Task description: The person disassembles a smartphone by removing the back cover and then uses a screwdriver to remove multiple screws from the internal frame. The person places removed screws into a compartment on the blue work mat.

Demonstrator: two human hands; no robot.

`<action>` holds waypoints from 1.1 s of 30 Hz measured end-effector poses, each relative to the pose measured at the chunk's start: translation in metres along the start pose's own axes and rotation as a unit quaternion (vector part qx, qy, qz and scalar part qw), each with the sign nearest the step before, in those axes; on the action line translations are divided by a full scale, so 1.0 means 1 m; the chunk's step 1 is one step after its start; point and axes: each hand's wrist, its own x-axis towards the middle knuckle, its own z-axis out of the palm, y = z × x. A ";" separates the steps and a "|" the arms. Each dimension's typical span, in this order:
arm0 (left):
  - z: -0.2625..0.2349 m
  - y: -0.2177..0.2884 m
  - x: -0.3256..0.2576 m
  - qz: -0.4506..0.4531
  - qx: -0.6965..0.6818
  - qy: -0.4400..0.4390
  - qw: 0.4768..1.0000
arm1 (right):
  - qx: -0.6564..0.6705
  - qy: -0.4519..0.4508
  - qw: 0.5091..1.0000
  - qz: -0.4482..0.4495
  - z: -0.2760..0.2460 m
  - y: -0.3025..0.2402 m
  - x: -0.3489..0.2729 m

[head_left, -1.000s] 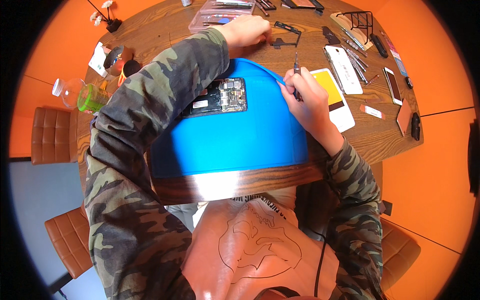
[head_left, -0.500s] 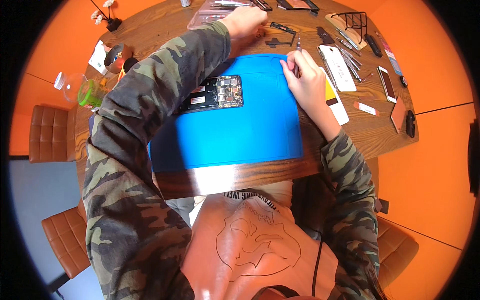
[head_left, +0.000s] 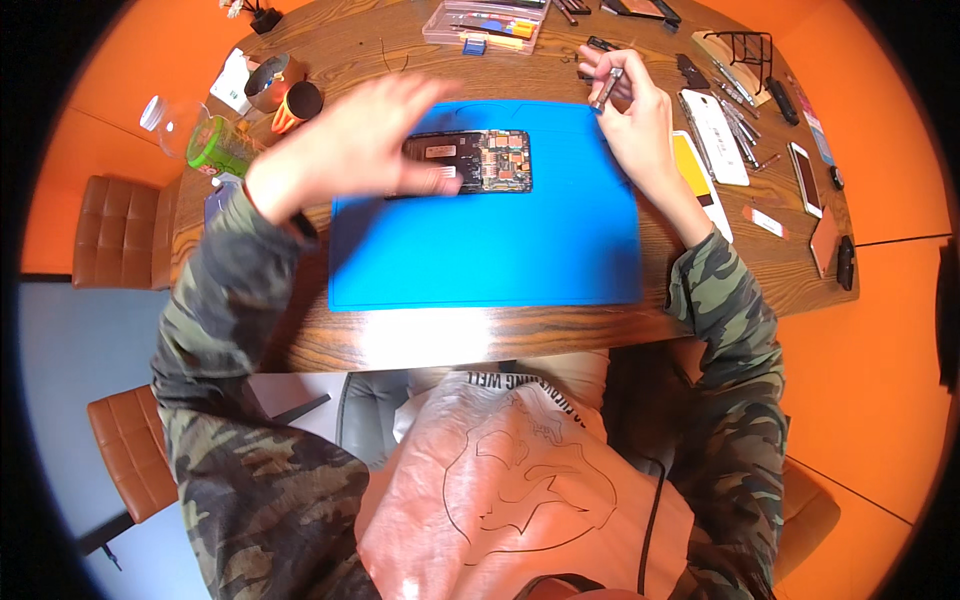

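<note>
At the far left of the wooden bench [head_left: 430,330] stands a clear jar with a green band [head_left: 205,143], with a white paper packet [head_left: 232,82] just behind it and two small round cups [head_left: 283,90] beside that. Next comes the person's left hand [head_left: 350,145], blurry, with its grip released and fingers spread flat over the left end of an opened phone [head_left: 480,160]. The phone lies near the top edge of a big blue mat [head_left: 500,250], its little parts showing. Behind the mat sits a clear flat box of small tools [head_left: 487,22]. The right hand [head_left: 630,125] is clenched around a thin metal tool [head_left: 606,88], held above the mat's top right corner. Further right lie a yellow card [head_left: 690,165], a white phone [head_left: 715,135], and a small white tag with a red end [head_left: 765,222].
</note>
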 end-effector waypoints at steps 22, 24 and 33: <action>0.082 0.015 -0.078 -0.049 -0.149 0.169 0.973 | 0.256 0.016 0.949 0.184 0.065 -0.016 -0.005; 0.078 0.038 -0.100 0.047 -0.201 0.012 0.978 | 0.282 -0.033 0.936 0.206 0.069 -0.016 -0.003; 0.079 0.059 -0.148 0.237 0.036 -0.171 0.956 | 0.235 -0.114 0.941 0.215 0.077 -0.016 -0.007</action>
